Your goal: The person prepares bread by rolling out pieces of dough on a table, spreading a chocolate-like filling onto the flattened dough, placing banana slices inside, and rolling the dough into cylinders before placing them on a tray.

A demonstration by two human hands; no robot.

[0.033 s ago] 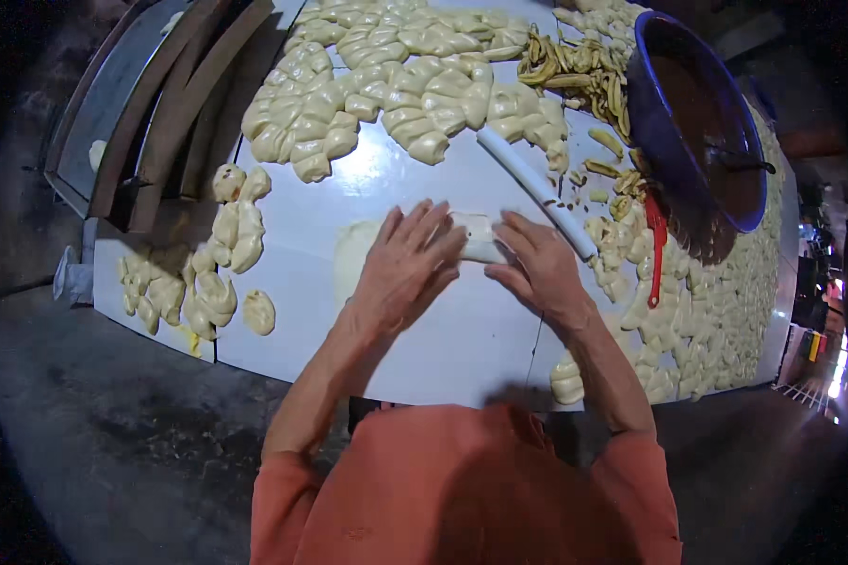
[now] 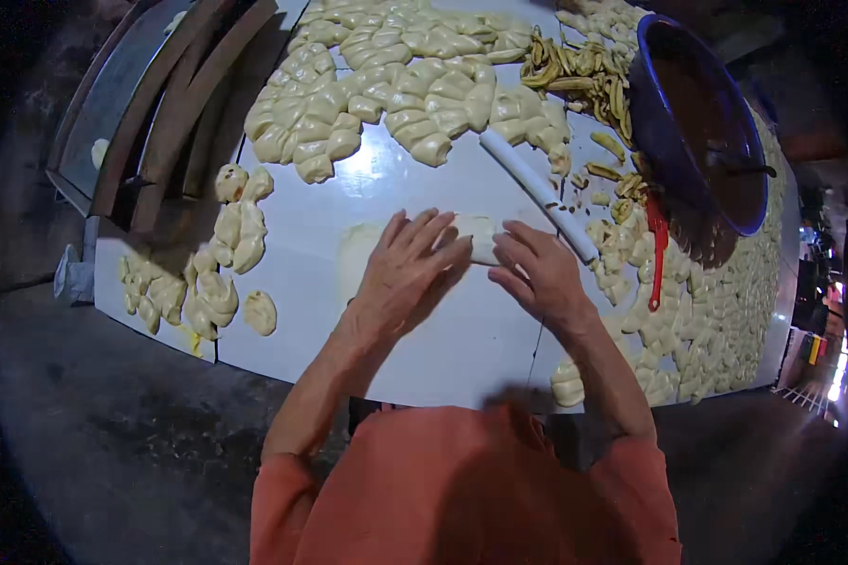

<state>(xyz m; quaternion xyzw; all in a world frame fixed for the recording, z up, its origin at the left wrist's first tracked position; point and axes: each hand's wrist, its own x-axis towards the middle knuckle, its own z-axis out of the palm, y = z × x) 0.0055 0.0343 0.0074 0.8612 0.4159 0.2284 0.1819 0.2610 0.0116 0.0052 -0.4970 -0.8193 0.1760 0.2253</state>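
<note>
A thin, pale sheet of dough (image 2: 353, 262) lies on the white table in front of me, its far right part folded into a flat roll. Over the sheet, my left hand (image 2: 400, 268) rests with its fingers stretched and spread. The fingers of my right hand (image 2: 544, 273) bend over the roll's right end, the thumb on the near side. Both hands partly hide the dough. Just beyond my right hand, a white rolling pin (image 2: 537, 195) lies at a slant.
Dough pieces (image 2: 424, 94) spread over the far table, more (image 2: 697, 311) at right. A blue basin (image 2: 643, 104) of brown filling holds a dark-handled utensil. Nearby are banana slices (image 2: 584, 80) and a red utensil (image 2: 659, 259). Metal trays (image 2: 160, 141) stand at left.
My left fingers have shifted slightly over the dough, and the right fingers have curled a little more around the roll's end. The surroundings look the same.
</note>
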